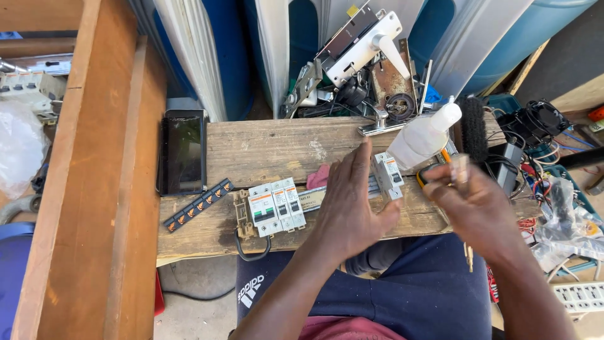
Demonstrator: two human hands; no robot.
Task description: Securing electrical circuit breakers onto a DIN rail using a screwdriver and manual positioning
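My left hand (349, 204) lies flat on the wooden plank (264, 151) with its fingers stretched out. Its thumb and fingertips touch a single white circuit breaker (388, 176) on a metal rail. My right hand (475, 204) is closed around a screwdriver (460, 169). The clear handle sticks up out of the fist and the tip (469, 257) points down below it. A yellow and black tool (431, 174) lies just left of that hand. A group of three white breakers (275, 206) sits clipped together further left on the plank.
A black comb strip (198, 204) and a dark phone (182, 153) lie at the plank's left end. A white squeeze bottle (425, 135), a black brush (474, 129) and a pile of lock parts (365, 44) stand behind. Wires and a power strip (579, 296) are at the right.
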